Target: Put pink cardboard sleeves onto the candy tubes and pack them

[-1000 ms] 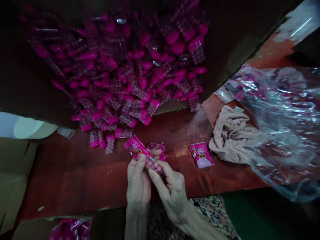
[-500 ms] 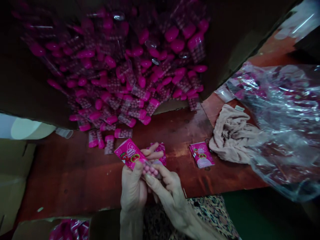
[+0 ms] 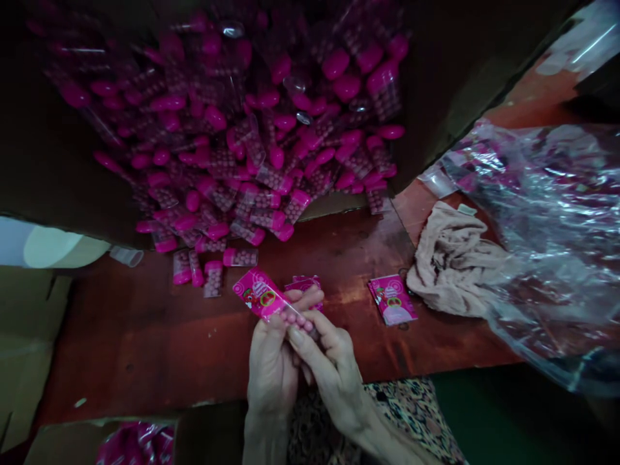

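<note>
The left hand (image 3: 272, 371) is closed around a pink printed sachet (image 3: 259, 295), and the right hand (image 3: 334, 381) pinches a clear tube of pink beads (image 3: 299, 320) at the sachet's end, above the worktop (image 3: 130, 342). Another sachet (image 3: 306, 284) lies just beyond the fingers, and a third sachet (image 3: 392, 299) lies flat beside a crumpled beige cloth (image 3: 450, 261). Far more tubes than sachets are in view: a large heap of pink-capped tubes (image 3: 232, 142) fills the cardboard box (image 3: 445, 84), with loose tubes (image 3: 212, 279) at its edge.
</note>
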A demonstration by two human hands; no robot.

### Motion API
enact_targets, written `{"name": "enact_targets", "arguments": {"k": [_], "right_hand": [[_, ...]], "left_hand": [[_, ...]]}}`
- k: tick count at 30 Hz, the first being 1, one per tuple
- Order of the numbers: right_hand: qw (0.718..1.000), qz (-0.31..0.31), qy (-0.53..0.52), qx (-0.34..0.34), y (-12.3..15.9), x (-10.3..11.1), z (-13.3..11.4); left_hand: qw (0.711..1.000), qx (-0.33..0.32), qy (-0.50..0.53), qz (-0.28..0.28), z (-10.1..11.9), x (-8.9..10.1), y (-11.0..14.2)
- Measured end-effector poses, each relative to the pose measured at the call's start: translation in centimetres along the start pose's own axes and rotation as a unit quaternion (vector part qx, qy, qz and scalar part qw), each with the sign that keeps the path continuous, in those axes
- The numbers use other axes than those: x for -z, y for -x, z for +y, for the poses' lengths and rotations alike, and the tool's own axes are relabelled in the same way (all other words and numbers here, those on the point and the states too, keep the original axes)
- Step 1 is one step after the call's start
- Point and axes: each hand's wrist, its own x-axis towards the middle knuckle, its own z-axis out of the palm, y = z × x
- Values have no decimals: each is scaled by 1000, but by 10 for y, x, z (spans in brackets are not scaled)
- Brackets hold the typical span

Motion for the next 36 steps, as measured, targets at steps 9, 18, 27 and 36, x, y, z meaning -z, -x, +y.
{"name": "enact_targets", "arguments": {"k": [9, 18, 27, 36], "right_hand": [[998, 54, 39, 14, 7, -7, 1], [993, -32, -96, -66, -7, 5, -4], [994, -9, 94, 57, -7, 6, 3], [975, 14, 131, 177, -19, 13, 2]], "left_hand": [[999, -6, -34, 10, -7, 1, 5], [999, -32, -23, 18, 3, 3, -5], [985, -87, -71, 132, 10, 6, -18], [990, -75, -22, 117, 6, 2, -14]]}}
